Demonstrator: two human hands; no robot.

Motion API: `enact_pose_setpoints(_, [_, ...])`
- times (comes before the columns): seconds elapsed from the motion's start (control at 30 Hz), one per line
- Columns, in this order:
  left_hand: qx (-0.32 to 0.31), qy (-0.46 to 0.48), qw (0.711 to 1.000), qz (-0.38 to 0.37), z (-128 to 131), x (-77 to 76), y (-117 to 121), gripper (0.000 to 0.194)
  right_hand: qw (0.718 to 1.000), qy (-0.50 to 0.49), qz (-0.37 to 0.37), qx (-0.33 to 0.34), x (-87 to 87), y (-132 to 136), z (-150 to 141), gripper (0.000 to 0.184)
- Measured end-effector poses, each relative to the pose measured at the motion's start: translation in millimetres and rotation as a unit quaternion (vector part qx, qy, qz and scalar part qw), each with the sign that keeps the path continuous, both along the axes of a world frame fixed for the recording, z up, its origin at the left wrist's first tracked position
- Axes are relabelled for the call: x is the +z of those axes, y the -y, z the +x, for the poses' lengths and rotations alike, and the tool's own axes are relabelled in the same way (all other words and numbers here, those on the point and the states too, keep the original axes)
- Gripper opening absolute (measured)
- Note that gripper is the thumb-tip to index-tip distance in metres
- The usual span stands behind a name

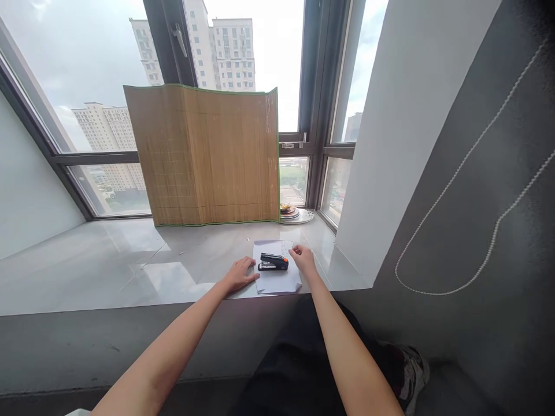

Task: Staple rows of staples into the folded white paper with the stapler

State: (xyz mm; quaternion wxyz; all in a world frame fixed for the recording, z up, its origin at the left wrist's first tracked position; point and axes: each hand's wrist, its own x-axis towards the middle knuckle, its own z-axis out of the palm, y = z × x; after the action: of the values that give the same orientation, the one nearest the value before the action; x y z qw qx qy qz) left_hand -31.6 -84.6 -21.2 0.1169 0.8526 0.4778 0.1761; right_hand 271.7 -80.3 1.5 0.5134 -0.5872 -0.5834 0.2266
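Observation:
A black stapler (273, 262) with an orange part at its right end lies on a white sheet of paper (277, 283) on the windowsill. The paper's lower right corner curls up. My left hand (241, 274) rests at the paper's left edge, thumb and fingers apart, close to the stapler's left end. Over the paper's upper right edge, my right hand (304, 260) has its fingertips pinched together; what is in them, if anything, is too small to make out. Faint marks or small bits show on the paper by those fingertips.
A bamboo mat (217, 156) with green edging stands upright against the window. Stacked plates (297, 215) sit in the sill's right corner. Tiny scraps lie on the tiled sill (99, 266). A beaded blind chain (437, 293) hangs at the right wall.

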Motion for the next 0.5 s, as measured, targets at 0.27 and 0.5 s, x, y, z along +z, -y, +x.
enact_pose_setpoints(0.27, [-0.009, 0.015, 1.000, 0.001, 1.3, 5.3, 1.4, 0.042, 0.989, -0.060, 0.089, 0.097, 5.4, 25.7, 7.3, 0.045])
enact_pose_setpoints(0.5, [-0.008, 0.025, 1.000, 0.011, 1.6, 2.1, -3.4, 0.040, 0.953, -0.015, 0.066, 0.297, -22.5, 74.6, -18.5, 0.040])
